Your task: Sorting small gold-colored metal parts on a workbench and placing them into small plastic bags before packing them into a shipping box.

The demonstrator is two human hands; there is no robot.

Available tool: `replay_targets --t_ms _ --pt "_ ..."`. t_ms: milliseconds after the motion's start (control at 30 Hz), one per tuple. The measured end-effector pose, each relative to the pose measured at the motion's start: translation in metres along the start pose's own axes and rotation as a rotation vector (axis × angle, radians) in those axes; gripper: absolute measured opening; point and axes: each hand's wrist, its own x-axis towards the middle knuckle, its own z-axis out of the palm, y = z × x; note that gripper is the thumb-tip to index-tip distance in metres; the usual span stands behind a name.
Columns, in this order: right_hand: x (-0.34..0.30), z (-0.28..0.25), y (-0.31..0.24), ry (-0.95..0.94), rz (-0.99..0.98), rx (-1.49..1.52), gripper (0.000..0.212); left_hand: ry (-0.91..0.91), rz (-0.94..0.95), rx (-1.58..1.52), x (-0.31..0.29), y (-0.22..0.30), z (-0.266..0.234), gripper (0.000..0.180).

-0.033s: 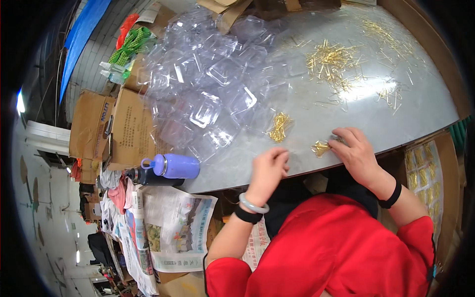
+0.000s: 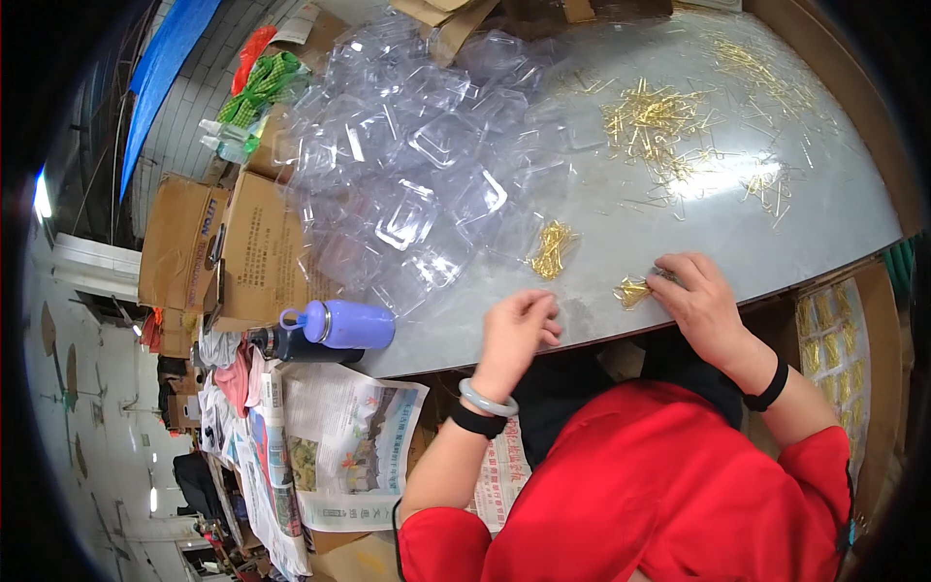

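Near the table's front edge, my right hand has its fingers closed round a bunch of gold wire hooks, whose bent ends stick out to the left. My left hand hovers by the same edge with its fingers curled together; whatever is inside them, if anything, is hidden. Just beyond it, a small bundle of gold wire hooks lies on the grey table. Further back is a loose heap of gold hooks. A large pile of clear plastic boxes covers the table's left side.
A purple bottle lies on its side at the table's left front corner, beside a dark bottle. Cardboard boxes stand to the left. Newspaper lies below them. An open carton at the right holds packed gold hooks.
My left hand has shifted slightly to the left. My right hand keeps its grip on the bunch of hooks, nearly in place.
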Motion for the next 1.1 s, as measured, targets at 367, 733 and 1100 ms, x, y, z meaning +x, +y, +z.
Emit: replay_targets --t_ms 367,733,1100 --pt "0.000 0.002 -0.003 -0.007 0.000 -0.014 0.030 -0.074 -0.129 -0.223 0.039 0.014 -0.019 0.028" --pt "0.001 0.001 -0.006 -0.024 0.037 0.008 0.029 -0.426 -0.261 -0.323 -0.079 -0.028 -0.009 0.012" --pt "-0.003 -0.003 -0.037 -0.210 -0.084 0.144 0.026 -0.494 -0.270 -0.594 -0.053 -0.063 0.025 0.015"
